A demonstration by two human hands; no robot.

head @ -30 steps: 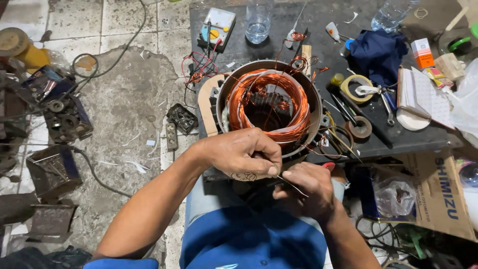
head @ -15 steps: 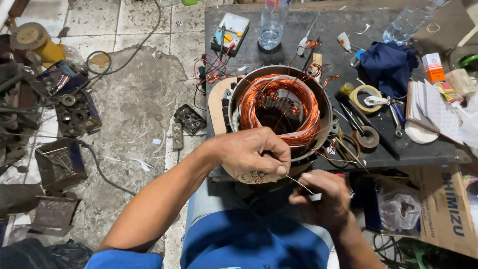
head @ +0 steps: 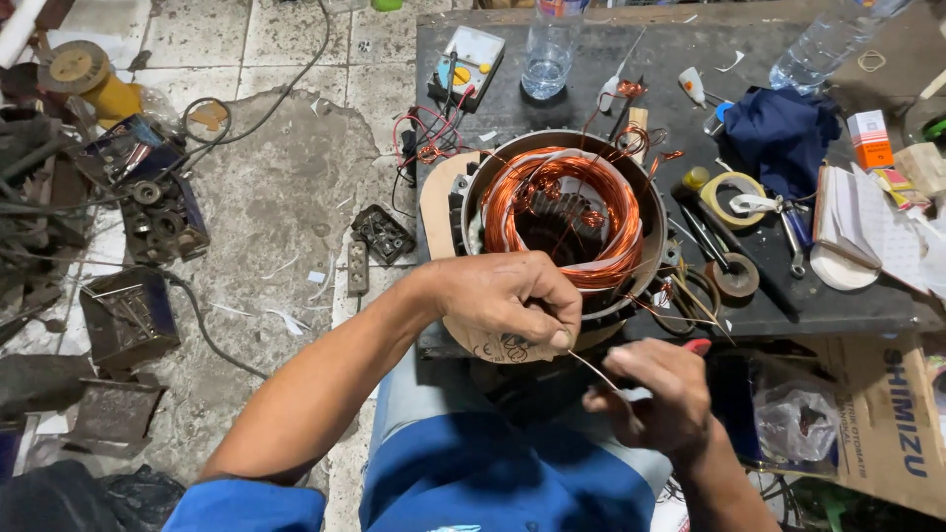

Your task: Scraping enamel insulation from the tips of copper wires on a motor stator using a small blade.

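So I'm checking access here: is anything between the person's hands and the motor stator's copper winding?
Nothing visible. The left hand rests at the stator rim, and a thin wire runs clear to the right hand.

Repair workshop; motor windings (head: 562, 202); tools.

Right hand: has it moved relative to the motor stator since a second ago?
Yes. The right hand has drawn down and to the right, away from the stator rim, pulling the thin wire out from the left hand.
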